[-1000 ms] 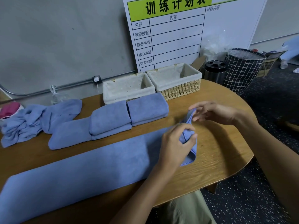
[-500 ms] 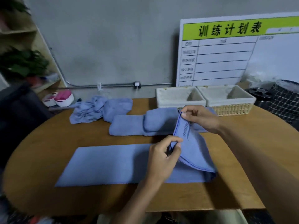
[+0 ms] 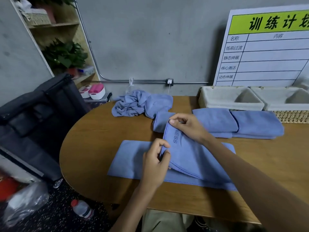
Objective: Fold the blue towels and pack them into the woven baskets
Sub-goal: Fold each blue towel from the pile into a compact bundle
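A long blue towel point(image 3: 133, 158) lies across the wooden table point(image 3: 93, 136). Its right end is lifted and folded back leftward over the strip. My left hand point(image 3: 155, 166) pinches the near corner of that end. My right hand point(image 3: 187, 126) pinches the far corner, where dark lettering shows. Behind them lie folded blue towels point(image 3: 237, 123) in a row. A crumpled pile of blue towels point(image 3: 138, 102) sits at the back left. Two lined woven baskets, the left basket point(image 3: 217, 104) and the right basket point(image 3: 287, 108), stand open against the wall.
A white training board point(image 3: 267, 52) leans on the wall behind the baskets. A dark bag or case point(image 3: 38, 114) stands left of the table. On the floor lie a plastic bottle point(image 3: 82, 210) and a clear bag point(image 3: 25, 201). A plant shelf point(image 3: 63, 52) is at the far left.
Both hands have carried the towel's right end up and leftward over the flat strip. The camera has swung left, so the baskets now sit at the right.
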The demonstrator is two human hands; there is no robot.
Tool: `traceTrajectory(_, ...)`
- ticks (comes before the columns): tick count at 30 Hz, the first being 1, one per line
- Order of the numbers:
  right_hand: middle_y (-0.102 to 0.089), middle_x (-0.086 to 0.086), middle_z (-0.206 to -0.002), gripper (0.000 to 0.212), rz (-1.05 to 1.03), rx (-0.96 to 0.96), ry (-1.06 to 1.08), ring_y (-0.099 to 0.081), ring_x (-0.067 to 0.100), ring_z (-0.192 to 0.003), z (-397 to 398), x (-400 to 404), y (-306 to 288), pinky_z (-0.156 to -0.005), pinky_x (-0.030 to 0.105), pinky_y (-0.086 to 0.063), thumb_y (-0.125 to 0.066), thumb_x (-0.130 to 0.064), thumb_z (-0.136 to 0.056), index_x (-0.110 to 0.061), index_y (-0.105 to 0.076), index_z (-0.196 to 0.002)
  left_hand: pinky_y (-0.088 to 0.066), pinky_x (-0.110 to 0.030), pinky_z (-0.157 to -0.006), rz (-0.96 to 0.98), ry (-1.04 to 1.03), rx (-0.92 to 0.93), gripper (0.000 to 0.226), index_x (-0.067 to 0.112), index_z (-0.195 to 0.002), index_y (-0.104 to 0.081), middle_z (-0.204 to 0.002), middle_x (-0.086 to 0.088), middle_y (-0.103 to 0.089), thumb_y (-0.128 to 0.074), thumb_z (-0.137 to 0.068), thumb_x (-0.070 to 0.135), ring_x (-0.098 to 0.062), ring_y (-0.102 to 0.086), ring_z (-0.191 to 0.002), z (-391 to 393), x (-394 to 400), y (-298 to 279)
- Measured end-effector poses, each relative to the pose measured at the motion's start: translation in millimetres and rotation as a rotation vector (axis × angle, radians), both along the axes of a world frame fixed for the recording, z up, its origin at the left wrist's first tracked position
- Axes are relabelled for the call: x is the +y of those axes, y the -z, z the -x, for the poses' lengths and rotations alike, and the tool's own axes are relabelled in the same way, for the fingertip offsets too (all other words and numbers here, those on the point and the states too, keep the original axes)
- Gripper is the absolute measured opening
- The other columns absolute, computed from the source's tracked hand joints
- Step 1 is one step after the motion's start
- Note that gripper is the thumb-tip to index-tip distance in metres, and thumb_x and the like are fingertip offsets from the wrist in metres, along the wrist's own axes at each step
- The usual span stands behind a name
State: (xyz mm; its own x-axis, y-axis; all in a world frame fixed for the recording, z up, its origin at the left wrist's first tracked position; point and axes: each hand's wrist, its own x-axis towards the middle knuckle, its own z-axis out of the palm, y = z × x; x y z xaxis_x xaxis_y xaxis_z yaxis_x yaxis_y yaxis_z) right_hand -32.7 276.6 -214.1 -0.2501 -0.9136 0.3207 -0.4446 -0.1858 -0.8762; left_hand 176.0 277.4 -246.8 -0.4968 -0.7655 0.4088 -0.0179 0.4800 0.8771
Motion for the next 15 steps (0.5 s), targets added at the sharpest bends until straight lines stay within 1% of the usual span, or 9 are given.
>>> traceTrajectory(2, -0.072, -0.003, -0.087, 0.011, 0.030, 0.004, 0.024, -0.060, 0.006, -0.083, -6, -7, 3, -0.078, 0.026, -0.046, -0.064, -0.019, -0.097, -0.013, -0.072, -0.093, -0.045, -0.046, -0.043, 0.025, -0.015, 0.006, 0.012, 0.026, -0.088, -0.055, -0.054, 0.006, -0.036, -0.054, -0.090, 0.014, -0.012, -0.034, -0.047, -7, -5, -2)
traceTrajectory(4, -0.071, 0.017, -0.093, 0.014, 0.076, -0.006, 0.040, -0.061, 0.018, -0.086, -12, -17, -1, -0.080, 0.043, -0.048, -0.065, -0.026, -0.096, -0.015, -0.074, -0.095, -0.035, -0.038, -0.041, 0.056, -0.036, 0.017, 0.015, 0.029, -0.087, -0.053, -0.054, 0.001, -0.035, -0.054, -0.092, 0.015, -0.011, -0.032, -0.045, -13, -10, -9)
traceTrajectory(6, -0.067, 0.027, -0.093, 0.017, 0.128, -0.016, 0.044, -0.058, 0.023, -0.084, -21, -29, -11, -0.078, 0.047, -0.048, -0.066, -0.026, -0.096, -0.012, -0.075, -0.096, -0.029, -0.028, -0.042, 0.076, -0.067, 0.028, 0.017, 0.029, -0.086, -0.052, -0.053, -0.001, -0.036, -0.054, -0.092, 0.013, -0.009, -0.031, -0.043, -20, -17, -18)
traceTrajectory(7, -0.068, 0.026, -0.092, 0.017, 0.155, -0.026, 0.032, -0.058, 0.022, -0.083, -27, -36, -17, -0.076, 0.045, -0.048, -0.066, -0.024, -0.096, -0.009, -0.075, -0.096, -0.027, -0.026, -0.042, 0.081, -0.086, 0.042, 0.017, 0.028, -0.085, -0.052, -0.052, 0.000, -0.036, -0.054, -0.091, 0.012, -0.009, -0.030, -0.042, -25, -21, -22)
traceTrajectory(9, -0.071, 0.021, -0.093, 0.016, 0.169, -0.035, -0.002, -0.061, 0.019, -0.084, -44, -50, -27, -0.078, 0.039, -0.048, -0.065, -0.018, -0.096, -0.004, -0.074, -0.095, -0.025, -0.029, -0.040, 0.097, -0.130, 0.082, 0.016, 0.024, -0.085, -0.053, -0.053, -0.002, -0.038, -0.053, -0.089, 0.009, -0.013, -0.027, -0.041, -38, -30, -28)
traceTrajectory(11, -0.072, 0.019, -0.092, 0.016, 0.120, -0.030, -0.031, -0.063, 0.024, -0.082, -62, -70, -26, -0.080, 0.040, -0.049, -0.066, -0.018, -0.095, -0.005, -0.074, -0.092, -0.024, -0.025, -0.041, 0.122, -0.209, 0.074, 0.014, 0.022, -0.085, -0.054, -0.055, -0.006, -0.042, -0.051, -0.085, 0.008, -0.013, -0.026, -0.041, -54, -42, -28)
traceTrajectory(12, -0.072, 0.015, -0.089, 0.017, 0.082, -0.024, -0.031, -0.063, 0.024, -0.079, -71, -80, -19, -0.078, 0.042, -0.049, -0.067, -0.020, -0.094, -0.006, -0.075, -0.091, -0.023, -0.022, -0.041, 0.129, -0.251, 0.054, 0.015, 0.023, -0.086, -0.054, -0.054, -0.005, -0.043, -0.051, -0.084, 0.008, -0.009, -0.027, -0.041, -63, -48, -25)
traceTrajectory(13, -0.073, 0.007, -0.086, 0.018, 0.041, -0.007, -0.032, -0.062, 0.020, -0.077, -78, -90, -11, -0.078, 0.042, -0.050, -0.068, -0.025, -0.093, -0.009, -0.075, -0.090, -0.023, -0.021, -0.041, 0.136, -0.293, 0.021, 0.017, 0.025, -0.087, -0.055, -0.051, -0.002, -0.043, -0.051, -0.084, 0.009, -0.007, -0.028, -0.040, -72, -56, -19)
traceTrajectory(15, -0.074, -0.008, -0.091, 0.017, -0.048, 0.115, -0.014, -0.065, 0.009, -0.085, -91, -105, 12, -0.083, 0.043, -0.054, -0.066, -0.037, -0.091, -0.023, -0.076, -0.093, -0.026, -0.024, -0.040, 0.154, -0.364, -0.120, 0.024, 0.030, -0.089, -0.055, -0.051, -0.002, -0.047, -0.055, -0.087, 0.006, -0.008, -0.032, -0.039, -90, -71, -2)
